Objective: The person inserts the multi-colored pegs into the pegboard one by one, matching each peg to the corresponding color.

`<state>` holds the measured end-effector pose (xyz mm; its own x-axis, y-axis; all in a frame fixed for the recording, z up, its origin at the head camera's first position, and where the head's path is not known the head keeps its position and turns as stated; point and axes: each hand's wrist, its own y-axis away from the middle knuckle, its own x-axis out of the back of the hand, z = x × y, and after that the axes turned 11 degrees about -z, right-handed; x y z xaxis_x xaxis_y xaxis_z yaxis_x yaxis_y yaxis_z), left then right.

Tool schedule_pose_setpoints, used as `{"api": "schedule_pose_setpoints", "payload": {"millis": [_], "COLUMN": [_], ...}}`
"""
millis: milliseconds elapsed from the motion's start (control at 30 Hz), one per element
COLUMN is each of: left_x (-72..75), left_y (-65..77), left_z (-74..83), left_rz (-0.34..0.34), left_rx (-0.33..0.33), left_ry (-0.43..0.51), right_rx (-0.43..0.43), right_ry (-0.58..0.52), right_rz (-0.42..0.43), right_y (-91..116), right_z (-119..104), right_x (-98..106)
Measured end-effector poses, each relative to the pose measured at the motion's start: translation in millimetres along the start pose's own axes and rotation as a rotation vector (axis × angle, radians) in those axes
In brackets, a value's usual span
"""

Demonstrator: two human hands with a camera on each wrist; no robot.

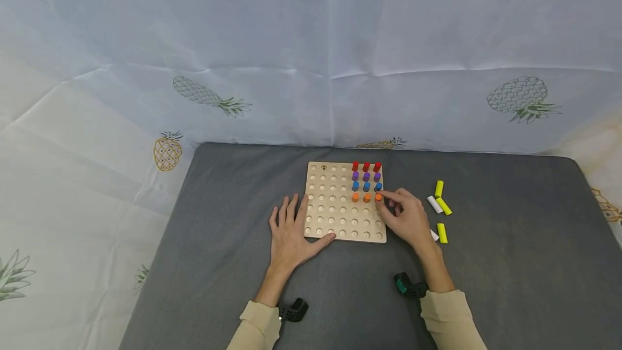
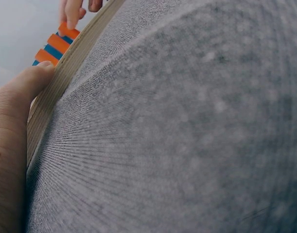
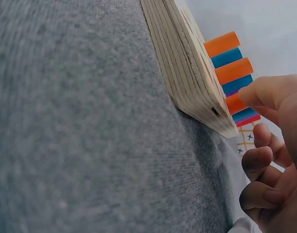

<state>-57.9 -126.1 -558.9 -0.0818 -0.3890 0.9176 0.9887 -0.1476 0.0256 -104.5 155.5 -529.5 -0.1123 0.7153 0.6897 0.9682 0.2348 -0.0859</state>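
A pale wooden peg board [image 1: 315, 182] lies on the grey cloth, with rows of red, purple, blue and orange pegs standing at its right side. My right hand [image 1: 407, 221] pinches the orange peg [image 1: 378, 197] at the right end of the orange row between thumb and index finger. In the right wrist view, that orange peg [image 3: 235, 103] stands upright at the board's corner side, and the other fingers curl loosely below. Spread fingers of my left hand [image 1: 291, 239] rest along the board's left edge, its thumb touching the near edge.
Right of the board lie loose yellow pegs [image 1: 442, 233] and white pegs [image 1: 434, 204], one white peg partly hidden behind my right wrist. The grey table [image 1: 515, 242] ends at a pale pineapple-print cloth [image 1: 291, 107] behind it. Black devices [image 1: 293, 310] are worn at both wrists.
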Motion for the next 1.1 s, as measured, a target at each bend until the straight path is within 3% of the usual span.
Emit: {"api": "schedule_pose_setpoints", "payload": {"millis": [200, 667, 933, 1100], "left_x": [0.4, -0.3, 0.7, -0.2], "left_y": [-0.2, -0.1, 0.3, 0.4], "left_z": [-0.5, -1.6, -1.2, -1.1], "left_rz": [-0.014, 0.002, -0.007, -0.004], "left_rx": [0.007, -0.006, -0.002, -0.004], "left_ry": [0.003, -0.019, -0.008, -0.01], "right_rx": [-0.01, -0.032, -0.158, -0.217], "right_ry": [0.0, 0.023, 0.022, 0.034], "right_rz": [-0.011, 0.08, 0.093, 0.152], "right_y": [5, 26, 38, 41], "right_z": [3, 5, 8, 10], "right_x": [5, 26, 30, 29]}}
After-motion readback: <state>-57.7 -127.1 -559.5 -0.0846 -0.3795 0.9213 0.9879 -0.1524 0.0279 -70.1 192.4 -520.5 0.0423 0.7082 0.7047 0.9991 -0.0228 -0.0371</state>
